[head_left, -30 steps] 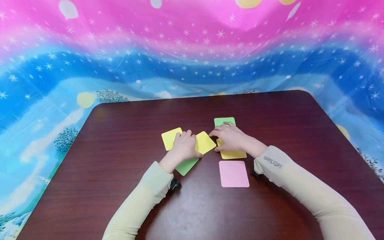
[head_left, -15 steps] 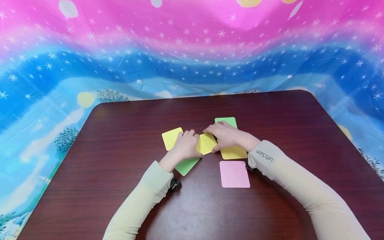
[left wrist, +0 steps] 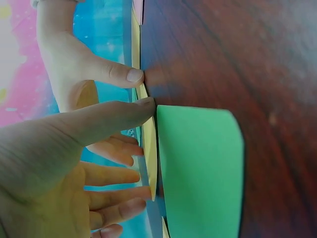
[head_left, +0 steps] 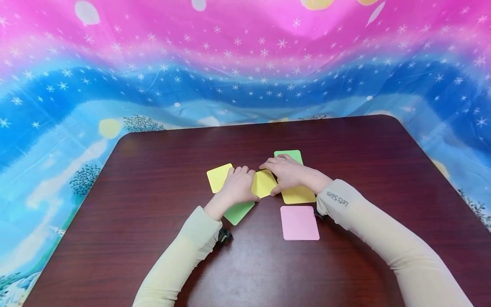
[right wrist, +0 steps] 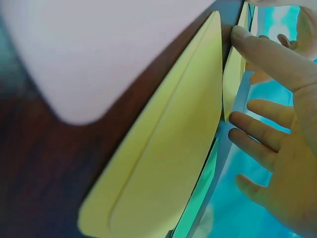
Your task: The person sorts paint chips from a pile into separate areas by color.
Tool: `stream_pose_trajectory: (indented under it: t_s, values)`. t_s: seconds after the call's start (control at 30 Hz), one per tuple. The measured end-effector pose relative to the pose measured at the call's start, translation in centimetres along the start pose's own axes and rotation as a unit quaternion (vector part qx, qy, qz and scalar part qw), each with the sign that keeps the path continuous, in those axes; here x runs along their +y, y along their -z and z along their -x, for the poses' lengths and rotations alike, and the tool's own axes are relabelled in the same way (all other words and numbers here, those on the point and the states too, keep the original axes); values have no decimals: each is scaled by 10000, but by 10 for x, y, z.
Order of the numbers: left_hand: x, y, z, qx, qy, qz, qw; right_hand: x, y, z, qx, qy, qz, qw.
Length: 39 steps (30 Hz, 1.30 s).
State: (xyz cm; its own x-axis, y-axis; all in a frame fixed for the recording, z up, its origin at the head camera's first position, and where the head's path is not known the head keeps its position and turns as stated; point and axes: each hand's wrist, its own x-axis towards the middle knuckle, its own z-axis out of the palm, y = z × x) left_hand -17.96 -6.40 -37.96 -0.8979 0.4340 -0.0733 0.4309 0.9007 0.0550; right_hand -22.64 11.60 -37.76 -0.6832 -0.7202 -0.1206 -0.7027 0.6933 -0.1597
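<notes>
In the head view, both hands meet at the middle yellow square card, which lies tilted on the dark table. My left hand holds its left side, thumb at the near edge and fingertips toward the far edge. Opposite, my right hand grips the right side in the same way, with fairly extended fingers. Partly under my left hand show another yellow card and a green card. Two layered yellow cards and a second green card lie by my right hand.
A pink square card lies nearer the front, below the right-hand yellow cards. The wood-grain table has rounded far corners, and a pink and blue patterned cloth hangs behind it.
My right hand has moved left from over the right-hand yellow card onto the middle yellow card's right side. My left hand stays nearly still; over the last half second neither visibly moves.
</notes>
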Motion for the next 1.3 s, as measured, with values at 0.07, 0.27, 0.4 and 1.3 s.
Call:
stream_pose_trajectory:
  t_s: [0.07,0.27,0.4,1.3]
  values:
    - [0,0,0,84,-8,-24,10000,0,0,1,7,-28,60,10000]
    - [0,0,0,347,-56,-62,9994,1,-2,2,172,-16,301,9994]
    - [-2,2,0,413,-57,-114,9991,0,-1,3,389,62,566,9976]
    - [17,5,-2,280,-323,368,9984,14,9,50,1056,-49,630,9924]
